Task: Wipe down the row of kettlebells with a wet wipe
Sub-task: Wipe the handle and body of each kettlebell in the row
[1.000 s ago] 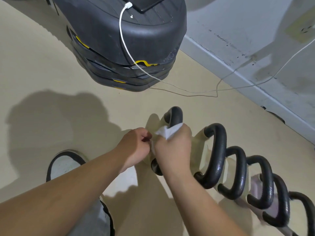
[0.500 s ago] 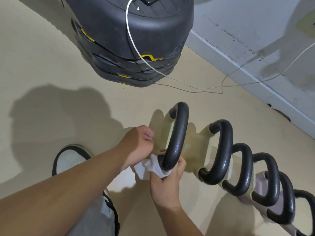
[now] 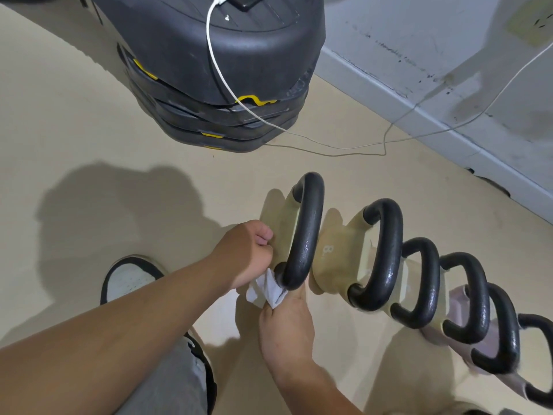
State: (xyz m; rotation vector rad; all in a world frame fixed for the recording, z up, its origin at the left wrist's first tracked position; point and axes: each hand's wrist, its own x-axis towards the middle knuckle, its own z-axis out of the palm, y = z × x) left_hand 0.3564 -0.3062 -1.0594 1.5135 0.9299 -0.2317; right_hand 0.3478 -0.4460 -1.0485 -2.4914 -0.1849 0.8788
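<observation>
Right hand (image 3: 285, 327) pinches white wet wipe (image 3: 269, 290) against lower end of black handle (image 3: 305, 232) of first kettlebell (image 3: 281, 226); left hand (image 3: 248, 254) curled closed, steadying its tan body; kettlebell row (image 3: 419, 283) runs rightward on beige floor (image 3: 89, 130)

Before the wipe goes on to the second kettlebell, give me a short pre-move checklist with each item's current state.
1. Wet wipe in hand: ok, pinched by the right hand at the lower end of the first kettlebell's handle.
2. First kettlebell steadied: ok, left hand rests on its beige body.
3. First handle fully wiped: cannot tell.
4. Second kettlebell reachable: ok, next in the row, handle unobstructed.
5. White cable away from the row: ok, it lies on the floor beyond the kettlebells.
</observation>
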